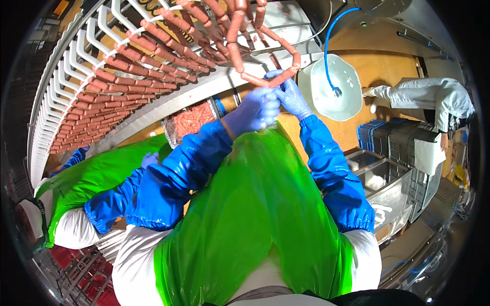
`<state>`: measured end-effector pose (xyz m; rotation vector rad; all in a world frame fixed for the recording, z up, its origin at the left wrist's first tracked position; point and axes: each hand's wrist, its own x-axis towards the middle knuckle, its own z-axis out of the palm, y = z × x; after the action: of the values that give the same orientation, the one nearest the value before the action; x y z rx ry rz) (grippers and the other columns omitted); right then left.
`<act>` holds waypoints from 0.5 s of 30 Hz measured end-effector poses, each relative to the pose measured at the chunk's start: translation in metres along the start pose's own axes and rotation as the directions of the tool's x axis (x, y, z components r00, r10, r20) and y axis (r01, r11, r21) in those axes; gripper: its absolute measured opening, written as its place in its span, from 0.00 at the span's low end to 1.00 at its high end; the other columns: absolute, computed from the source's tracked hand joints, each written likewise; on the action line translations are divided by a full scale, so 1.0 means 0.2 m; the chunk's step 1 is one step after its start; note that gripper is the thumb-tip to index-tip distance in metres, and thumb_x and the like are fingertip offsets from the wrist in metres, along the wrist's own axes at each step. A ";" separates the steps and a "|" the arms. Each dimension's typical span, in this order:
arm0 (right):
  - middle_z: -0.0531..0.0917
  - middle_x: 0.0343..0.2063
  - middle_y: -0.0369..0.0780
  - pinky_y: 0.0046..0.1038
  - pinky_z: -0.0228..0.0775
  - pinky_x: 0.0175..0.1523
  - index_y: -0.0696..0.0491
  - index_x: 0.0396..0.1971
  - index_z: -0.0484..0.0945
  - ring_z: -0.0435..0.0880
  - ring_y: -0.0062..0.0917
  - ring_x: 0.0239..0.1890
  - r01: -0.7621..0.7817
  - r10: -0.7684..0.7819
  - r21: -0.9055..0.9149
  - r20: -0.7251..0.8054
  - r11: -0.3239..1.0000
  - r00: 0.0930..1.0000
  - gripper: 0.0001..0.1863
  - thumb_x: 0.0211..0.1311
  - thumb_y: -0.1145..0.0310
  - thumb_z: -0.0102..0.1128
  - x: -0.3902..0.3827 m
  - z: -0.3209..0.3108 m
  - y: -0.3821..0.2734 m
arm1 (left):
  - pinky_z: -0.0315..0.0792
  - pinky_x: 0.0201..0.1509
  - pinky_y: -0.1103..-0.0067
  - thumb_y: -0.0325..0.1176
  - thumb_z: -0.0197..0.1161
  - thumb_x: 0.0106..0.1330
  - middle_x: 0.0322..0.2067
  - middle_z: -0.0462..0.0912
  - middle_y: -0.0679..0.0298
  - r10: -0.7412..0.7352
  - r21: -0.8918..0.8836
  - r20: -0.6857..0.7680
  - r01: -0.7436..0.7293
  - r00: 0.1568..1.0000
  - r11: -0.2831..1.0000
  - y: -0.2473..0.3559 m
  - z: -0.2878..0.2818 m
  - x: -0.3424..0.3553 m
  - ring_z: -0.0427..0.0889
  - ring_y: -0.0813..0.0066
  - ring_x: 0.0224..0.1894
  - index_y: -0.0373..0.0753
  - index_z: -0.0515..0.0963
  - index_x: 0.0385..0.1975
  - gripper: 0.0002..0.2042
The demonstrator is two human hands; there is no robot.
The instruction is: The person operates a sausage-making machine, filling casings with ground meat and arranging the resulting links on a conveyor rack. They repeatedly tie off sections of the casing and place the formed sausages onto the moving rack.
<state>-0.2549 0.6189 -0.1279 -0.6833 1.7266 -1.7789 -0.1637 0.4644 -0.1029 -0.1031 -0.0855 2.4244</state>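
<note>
A chain of reddish sausage links [254, 80] hangs in a loop from the rack in front of me. My left hand [259, 110], in a purple glove, is curled closed at the bottom of the loop, where two links meet. Beside it my right hand [292, 96], gloved the same way, pinches the lowest right part of the chain; some of its fingertips are hidden behind the links. Many more linked sausages [125, 80] drape in rows from a curved row of white hooks [71, 69] at the left.
A pale tub [308, 92] with a blue hose [326, 56] stands right of my hands. Below the metal ledge [204, 91] sits a crate of loose sausages [194, 121]. A co-worker in a green apron [109, 171] works close at my left; another person [434, 99] stands at far right near stacked crates [393, 140].
</note>
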 end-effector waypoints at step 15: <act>0.80 0.25 0.34 0.23 0.66 0.23 0.58 0.41 0.79 0.76 0.18 0.21 -0.486 0.598 0.420 -0.192 0.766 0.778 0.24 0.69 0.49 0.53 -0.11 0.24 0.18 | 0.68 0.59 0.73 0.26 0.49 0.69 0.51 0.71 0.57 0.850 0.940 0.245 -0.327 0.466 -0.092 -0.07 -0.12 -0.14 0.71 0.73 0.56 0.35 0.58 0.67 0.25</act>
<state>-0.2038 0.5984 -0.1621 0.2738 1.5177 -1.7405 -0.1311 0.4573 -0.1244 -0.1872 2.1936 2.7311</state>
